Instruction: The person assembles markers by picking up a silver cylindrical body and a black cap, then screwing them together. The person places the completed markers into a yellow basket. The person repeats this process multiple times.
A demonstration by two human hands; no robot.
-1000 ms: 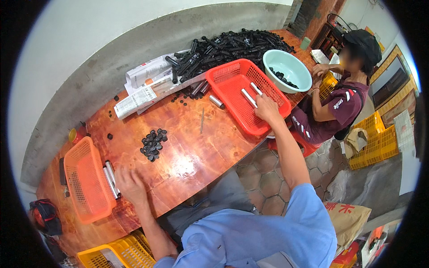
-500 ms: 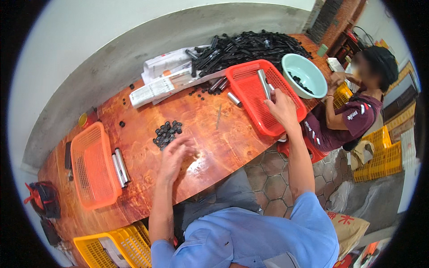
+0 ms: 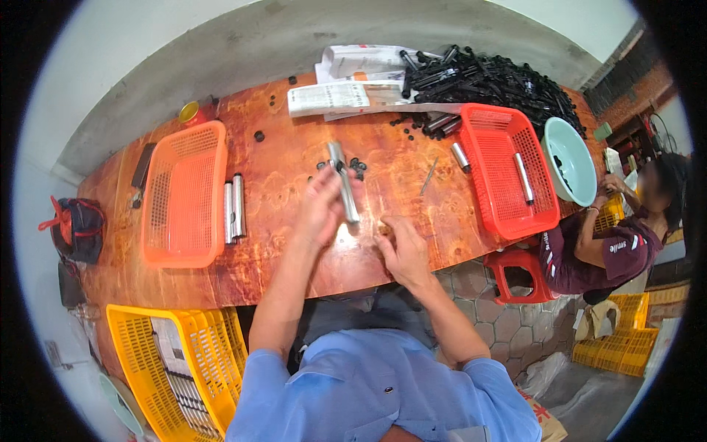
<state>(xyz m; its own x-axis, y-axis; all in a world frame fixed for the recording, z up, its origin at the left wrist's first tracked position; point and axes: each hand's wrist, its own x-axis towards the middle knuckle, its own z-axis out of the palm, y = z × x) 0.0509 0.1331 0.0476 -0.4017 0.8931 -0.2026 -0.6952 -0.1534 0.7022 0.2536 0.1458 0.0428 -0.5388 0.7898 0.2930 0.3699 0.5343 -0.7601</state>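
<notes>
A shiny silver tube point(image 3: 349, 199) stands slanted over the table in my left hand point(image 3: 318, 211), whose fingers close around it and are slightly blurred. Just to the right, my right hand point(image 3: 405, 252) has its fingers curled together; whatever they hold, if anything, is hidden. Behind the tube lies a small pile of round black caps point(image 3: 359, 166), partly covered by it and my left hand. Another silver tube point(image 3: 523, 178) rests in the red basket point(image 3: 546, 225) on the right. Several tubes point(image 3: 237, 206) lie beside the orange basket point(image 3: 151, 256) on the left.
A large heap of black parts point(image 3: 501, 88) lies at the back right beside newspaper point(image 3: 331, 98). A pale green basin point(image 3: 583, 173) adjoins the red basket. One person point(image 3: 615, 236) sits at the right. A yellow crate point(image 3: 213, 342) with tubes stands below the table at left.
My right hand has come back from the red basket towards the middle. One silver tube has gone from that basket and is now in my left hand. The view has swung right.
</notes>
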